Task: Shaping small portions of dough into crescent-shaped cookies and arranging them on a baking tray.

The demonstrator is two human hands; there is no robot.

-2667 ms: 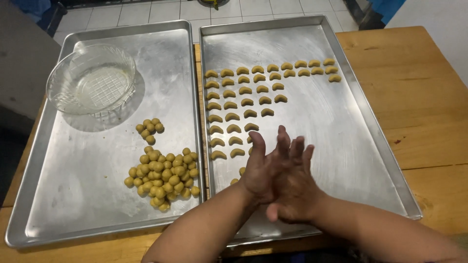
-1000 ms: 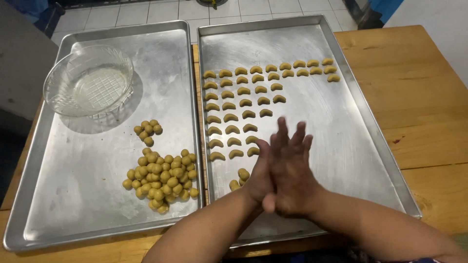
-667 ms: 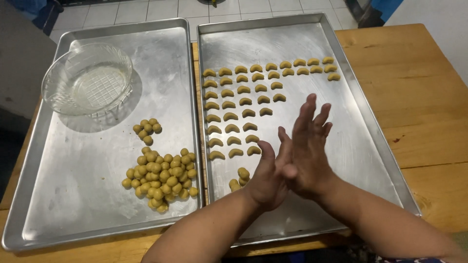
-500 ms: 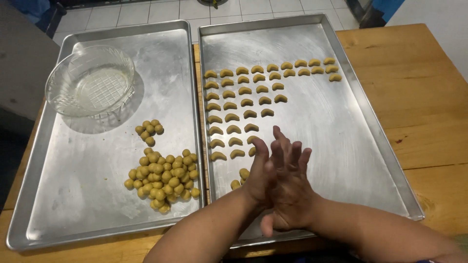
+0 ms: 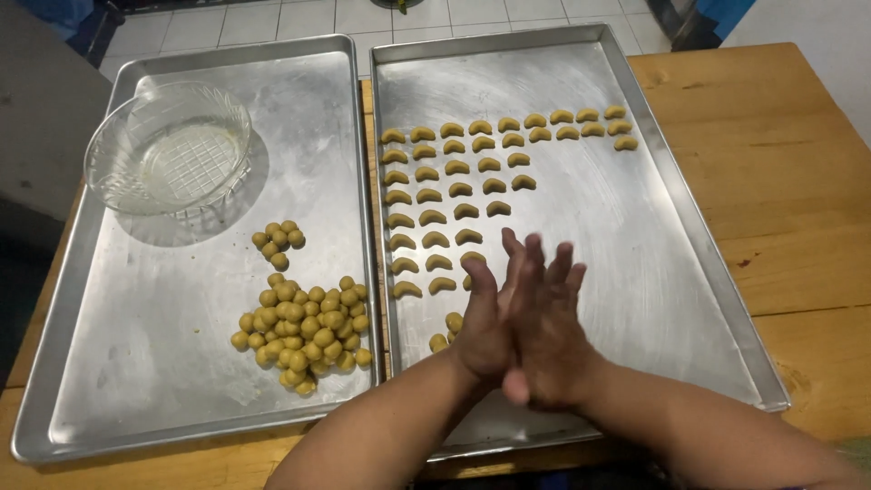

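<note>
My left hand (image 5: 478,322) and my right hand (image 5: 552,331) are pressed palm to palm, fingers straight, over the near part of the right metal tray (image 5: 635,254). Anything between the palms is hidden. Just beyond the fingertips lie rows of small yellow crescent-shaped dough pieces (image 5: 454,191), filling the tray's far left part. Two or three loose dough balls (image 5: 446,331) sit on the tray by my left wrist.
The left metal tray (image 5: 154,336) holds a pile of yellow dough balls (image 5: 304,331), a smaller cluster (image 5: 278,240) and an empty clear glass bowl (image 5: 168,150) at its far corner. Both trays rest on a wooden table (image 5: 780,181).
My palms have slid against each other: the right hand pushed forward past the left, then drew back level with it. Trays, bowl and dough pieces have not moved.
</note>
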